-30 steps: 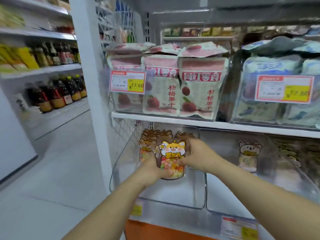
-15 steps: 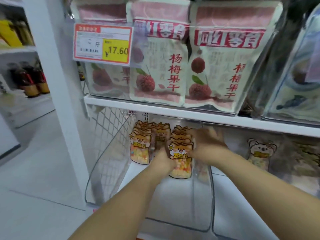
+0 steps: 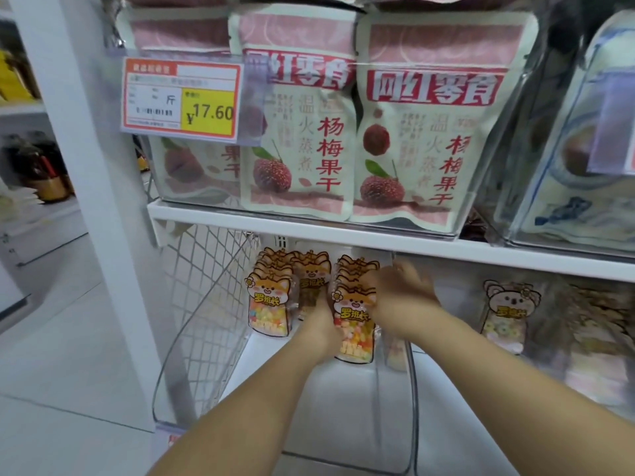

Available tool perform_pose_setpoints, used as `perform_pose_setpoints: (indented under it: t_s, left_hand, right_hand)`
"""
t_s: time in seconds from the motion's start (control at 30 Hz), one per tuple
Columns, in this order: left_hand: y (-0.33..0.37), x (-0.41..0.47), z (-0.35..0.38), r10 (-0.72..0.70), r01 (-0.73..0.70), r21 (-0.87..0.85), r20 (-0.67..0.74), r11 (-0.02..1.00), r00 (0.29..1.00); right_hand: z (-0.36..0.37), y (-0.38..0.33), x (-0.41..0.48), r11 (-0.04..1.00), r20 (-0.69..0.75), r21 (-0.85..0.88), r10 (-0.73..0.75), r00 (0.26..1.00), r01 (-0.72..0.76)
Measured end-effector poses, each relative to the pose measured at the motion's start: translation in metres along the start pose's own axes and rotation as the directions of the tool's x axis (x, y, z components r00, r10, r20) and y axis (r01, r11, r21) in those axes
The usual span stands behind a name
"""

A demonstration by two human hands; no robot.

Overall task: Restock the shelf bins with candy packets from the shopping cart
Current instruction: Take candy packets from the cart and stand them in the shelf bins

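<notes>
Our left hand (image 3: 320,319) reaches into the clear bin (image 3: 410,389) under the shelf board (image 3: 343,231) and rests against the left edge of the right stack (image 3: 354,321) of candy packets. Its fingers sit between this stack and the middle stack (image 3: 311,281) and are hidden, so we cannot tell how they lie. Our right hand (image 3: 402,293) meets the same stack from the right, with its fingers curled over the upper right edge. The stack stands upright at the far end of the bin, held between both hands. The left stack (image 3: 269,304) stands upright just beside the middle one.

Surroundings and obstructions:
- The shelf board overhangs the far end of the bin, close above the packet tops.
- The bin's right wall runs just beside our right wrist.
- A wire mesh panel (image 3: 206,269) and a white upright post (image 3: 86,201) stand to the left.
- Bayberry pouches (image 3: 412,139) fill the upper bin, with a price tag (image 3: 182,97) on its front at the left.
- Blue-and-white pouches (image 3: 584,173) stand to the right of the bayberry pouches.
- A koala packet (image 3: 508,310) stands in the neighbouring lower bin.
</notes>
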State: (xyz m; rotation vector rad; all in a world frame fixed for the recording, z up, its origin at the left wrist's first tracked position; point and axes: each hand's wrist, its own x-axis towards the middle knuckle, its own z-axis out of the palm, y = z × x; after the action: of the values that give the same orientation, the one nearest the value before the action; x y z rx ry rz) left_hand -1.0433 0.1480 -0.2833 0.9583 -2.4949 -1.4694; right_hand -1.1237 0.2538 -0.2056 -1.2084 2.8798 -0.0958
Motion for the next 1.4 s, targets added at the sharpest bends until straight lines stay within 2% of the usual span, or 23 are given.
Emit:
perform_pose_setpoints:
  t_s: [0.1,0.17,0.43,0.53,0.77,0.97,1.2,1.3,1.4]
  left_hand:
    - [-0.002,0.003,0.006,0.016,-0.014,0.022,-0.114,1.000,0.993]
    - [-0.005,0.005,0.006,0.010,-0.008,0.017,-0.140,1.000,0.990]
    - [-0.005,-0.013,-0.006,-0.004,0.015,0.138,-0.078,0.990,0.997]
    - [-0.002,-0.026,-0.006,0.016,-0.007,0.119,-0.075,0.993,0.997]
    - [0.027,-0.095,-0.011,0.160,-0.159,0.016,-0.143,0.987,0.977]
    - [0.067,-0.183,0.011,0.395,-0.416,-0.069,-0.207,0.907,0.895]
    - [0.128,-0.288,0.091,0.580,-0.583,-0.131,-0.063,0.802,0.812]
    - [0.152,-0.323,0.138,0.635,-0.623,-0.181,0.011,0.761,0.772]
    - [0.179,-0.355,0.187,0.704,-0.669,-0.232,0.120,0.706,0.700]
  right_hand:
    - [-0.001,0.002,-0.001,0.999,-0.019,0.029,0.014,1.000,-0.013]
    - [-0.001,0.003,-0.001,0.999,-0.033,0.040,0.016,0.999,-0.015]
    - [0.002,0.007,-0.009,0.998,-0.139,0.045,-0.029,0.990,0.036]
    - [0.001,0.009,-0.022,0.997,-0.168,0.033,-0.065,0.984,0.071]
    - [-0.019,0.022,-0.089,0.958,-0.155,0.261,-0.081,0.985,0.120]
    - [-0.047,0.051,-0.178,0.923,-0.172,0.361,-0.077,0.982,0.135]
    - [-0.082,0.117,-0.326,0.889,-0.272,0.451,0.050,0.961,0.081]
    - [-0.086,0.147,-0.395,0.887,-0.290,0.462,0.143,0.946,0.008]
    - [-0.090,0.179,-0.463,0.895,-0.288,0.437,0.229,0.930,-0.086]
